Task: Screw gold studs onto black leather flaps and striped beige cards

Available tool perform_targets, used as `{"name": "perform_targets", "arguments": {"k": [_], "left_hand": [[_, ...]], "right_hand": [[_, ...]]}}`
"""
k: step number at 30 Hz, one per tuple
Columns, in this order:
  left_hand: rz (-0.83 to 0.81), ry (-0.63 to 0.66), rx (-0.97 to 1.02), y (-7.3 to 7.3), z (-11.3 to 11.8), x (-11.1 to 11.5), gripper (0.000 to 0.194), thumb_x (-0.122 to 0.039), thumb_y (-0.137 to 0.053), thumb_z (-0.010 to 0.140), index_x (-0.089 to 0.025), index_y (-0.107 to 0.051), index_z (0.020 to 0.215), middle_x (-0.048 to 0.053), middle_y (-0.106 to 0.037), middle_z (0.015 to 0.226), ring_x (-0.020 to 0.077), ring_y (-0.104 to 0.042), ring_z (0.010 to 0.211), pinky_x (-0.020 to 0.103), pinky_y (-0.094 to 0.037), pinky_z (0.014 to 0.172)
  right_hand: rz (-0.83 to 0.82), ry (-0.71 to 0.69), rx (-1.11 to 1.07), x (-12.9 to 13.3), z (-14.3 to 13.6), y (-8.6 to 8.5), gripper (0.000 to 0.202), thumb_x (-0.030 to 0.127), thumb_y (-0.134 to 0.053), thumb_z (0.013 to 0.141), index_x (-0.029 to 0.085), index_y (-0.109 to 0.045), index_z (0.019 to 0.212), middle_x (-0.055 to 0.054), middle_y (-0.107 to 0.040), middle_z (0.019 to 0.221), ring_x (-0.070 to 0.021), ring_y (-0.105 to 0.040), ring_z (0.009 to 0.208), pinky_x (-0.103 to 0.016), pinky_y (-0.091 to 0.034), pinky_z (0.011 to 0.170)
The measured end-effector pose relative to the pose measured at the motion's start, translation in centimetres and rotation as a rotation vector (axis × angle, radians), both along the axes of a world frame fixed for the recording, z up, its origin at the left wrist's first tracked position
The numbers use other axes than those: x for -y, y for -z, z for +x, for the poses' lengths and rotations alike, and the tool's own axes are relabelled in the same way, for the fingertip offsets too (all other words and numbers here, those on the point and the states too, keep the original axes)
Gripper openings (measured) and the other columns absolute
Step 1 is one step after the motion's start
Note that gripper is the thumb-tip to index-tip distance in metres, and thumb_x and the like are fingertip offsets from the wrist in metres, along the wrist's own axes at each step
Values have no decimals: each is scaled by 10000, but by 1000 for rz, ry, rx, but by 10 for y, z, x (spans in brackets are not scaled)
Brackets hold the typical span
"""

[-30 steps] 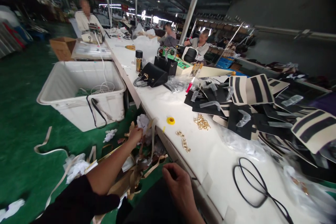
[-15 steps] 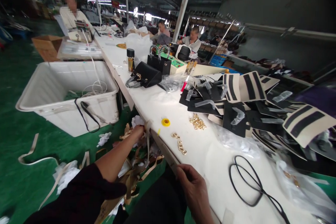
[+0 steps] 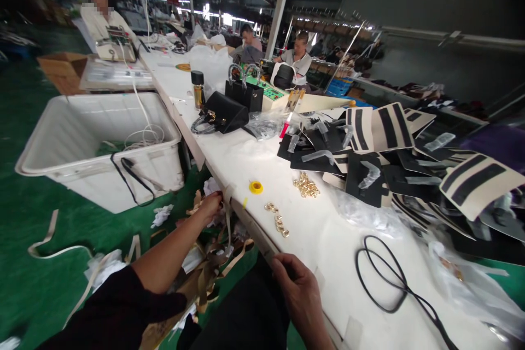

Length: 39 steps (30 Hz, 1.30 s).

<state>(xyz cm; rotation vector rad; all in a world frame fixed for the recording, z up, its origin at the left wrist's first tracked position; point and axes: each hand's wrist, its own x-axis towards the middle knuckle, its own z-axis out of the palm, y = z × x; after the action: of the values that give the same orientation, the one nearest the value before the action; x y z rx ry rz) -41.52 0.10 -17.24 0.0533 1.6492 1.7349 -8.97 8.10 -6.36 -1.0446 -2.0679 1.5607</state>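
Note:
My left hand (image 3: 210, 206) reaches out to the left long edge of the white table (image 3: 229, 161). Its fingers are bent in beside a beige strip (image 3: 228, 224) that hangs down from the edge; what they hold is hidden. Closer to me, my right hand (image 3: 298, 291) has thumb and fingertips pinched together at the same edge, with whatever is between them too small to name. On the tabletop near the hands lie a yellow roll of tape (image 3: 256, 187), a short row of gold rings (image 3: 277, 220) and a pile of gold hardware (image 3: 305, 185).
Black handbags (image 3: 225, 112) and a bottle (image 3: 197, 90) stand farther along the table. Black and cream bag panels (image 3: 369, 169) heap up at right, near a looped black cord (image 3: 381, 273). A white bin (image 3: 102, 164) and scraps (image 3: 205, 268) are on the floor. Several people sit beyond.
The view has shifted slightly, so the scene sits a little more to the left. Both hands stay at the table edge with much the same pose.

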Motion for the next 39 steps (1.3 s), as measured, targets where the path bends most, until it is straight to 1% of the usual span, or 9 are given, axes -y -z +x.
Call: {"name": "perform_targets", "arguments": {"k": [4, 7, 10, 14, 17, 21, 31, 35, 39], "left_hand": [[-2, -23, -13, -5, 6, 14, 256, -368, -628, 988, -142, -645, 1107, 27, -672, 948, 118, -631, 706, 263, -557, 615], [38, -41, -26, -10, 14, 25, 234, -372, -659, 948, -140, -636, 971, -49, -560, 711, 41, -408, 452, 165, -313, 405], [92, -66, -34, -20, 24, 40, 314, -424, -752, 822, -151, -614, 894, -68, -515, 673, 11, -287, 394, 161, -139, 381], [167, -75, -54, -41, 34, 64, 435, -487, -819, 725, -158, -629, 936, -55, -541, 732, 8, -300, 425, 159, -137, 394], [202, -68, -71, -56, 43, 79, 474, -513, -815, 740, -153, -650, 1001, -43, -554, 762, 10, -306, 448, 155, -158, 398], [225, -42, -72, -67, 63, 93, 457, -488, -816, 765, -161, -653, 1040, -43, -547, 768, 14, -325, 466, 149, -177, 408], [292, -3, 27, -93, 108, 93, 423, -447, -799, 791, -173, -658, 1081, -24, -580, 804, 23, -342, 472, 156, -178, 402], [266, 1, 65, -88, 122, 97, 403, -469, -776, 796, -210, -638, 1073, -46, -545, 762, 37, -338, 469, 160, -184, 402], [166, -69, 78, -62, 135, 112, 399, -532, -735, 789, -223, -620, 1013, -63, -486, 695, 48, -296, 453, 179, -159, 405]], "right_hand": [[21, -4, -9, 1, 0, -2, 386, 570, -693, 846, 196, -781, 878, -33, -710, 725, -218, -645, 713, -273, -514, 665], [35, -1, -24, 2, 1, -8, 398, 578, -695, 841, 191, -787, 866, -32, -702, 704, -215, -639, 693, -275, -512, 650], [33, -5, -16, 3, 1, -10, 399, 579, -685, 850, 192, -781, 853, -25, -687, 691, -209, -622, 680, -273, -492, 633], [12, -22, -5, 4, 2, -7, 394, 571, -663, 872, 192, -772, 887, -22, -682, 704, -212, -619, 704, -279, -481, 653], [9, -26, -2, 4, 2, -6, 383, 564, -665, 874, 196, -766, 900, -21, -698, 732, -215, -631, 728, -283, -485, 681], [6, -31, -1, 5, 3, -6, 370, 557, -668, 871, 200, -760, 905, -26, -725, 776, -221, -652, 759, -288, -491, 709], [45, -43, -23, 7, 4, -9, 331, 516, -677, 865, 197, -764, 878, -41, -740, 798, -229, -669, 784, -286, -502, 689], [59, -69, -18, 11, 4, -10, 301, 485, -652, 886, 207, -766, 895, -35, -741, 803, -228, -668, 792, -293, -509, 723], [98, -113, -34, 15, 4, -11, 252, 432, -640, 897, 217, -772, 891, -32, -750, 831, -224, -673, 801, -295, -511, 753]]}}
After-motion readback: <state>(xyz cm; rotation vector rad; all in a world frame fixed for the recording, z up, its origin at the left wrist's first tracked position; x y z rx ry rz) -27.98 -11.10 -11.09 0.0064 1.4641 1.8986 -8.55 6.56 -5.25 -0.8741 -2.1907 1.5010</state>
